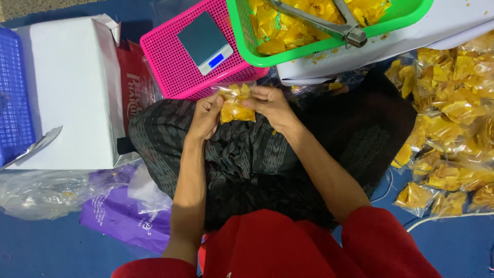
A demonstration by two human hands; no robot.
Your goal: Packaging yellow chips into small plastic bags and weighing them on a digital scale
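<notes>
Both hands held 1 small clear bag of yellow chips [235, 104] over the person's lap. The left hand [206, 117] pinched its left side and the right hand [271, 104] pinched its right side. Just past them stood a pink basket [170, 62] with a small scale [205, 42] on top. Beside it, a green basket [329, 46] was full of yellow chips [280, 28], with metal tongs [329, 20] lying in it. Many filled bags [453, 118] lay piled on the floor at the right.
</notes>
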